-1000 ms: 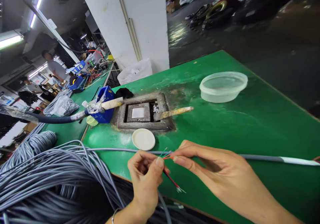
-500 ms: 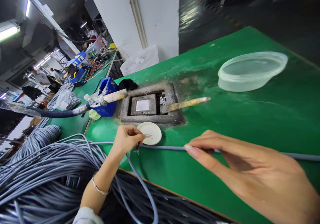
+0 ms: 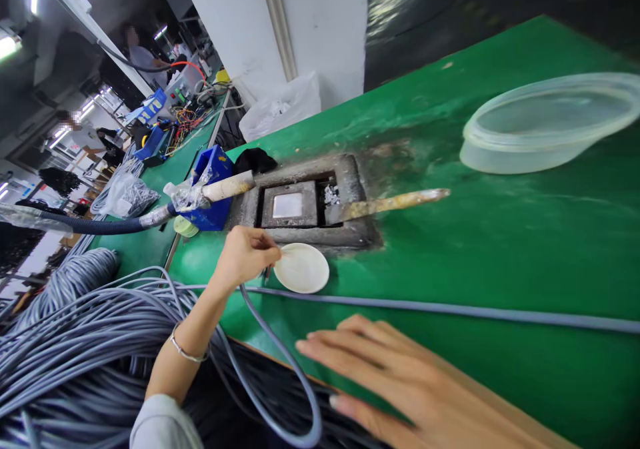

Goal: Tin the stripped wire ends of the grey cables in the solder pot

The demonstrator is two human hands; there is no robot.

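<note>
Grey cable (image 3: 274, 340) loops up from the table's near edge to the left hand (image 3: 247, 255), whose pinched fingers grip its wire end at the left rim of the white dish (image 3: 305, 272); whether the wire tips touch the dish is unclear. Holding nothing, the right hand (image 3: 400, 375) spreads loosely above the green table (image 3: 500, 249).

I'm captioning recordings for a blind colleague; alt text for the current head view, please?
A left hand holds a grey cable by a shallow white dish on a green bench; the right hand is open. Behind the dish, a flat-bladed tool lies across a grimy rectangular frame.
</note>
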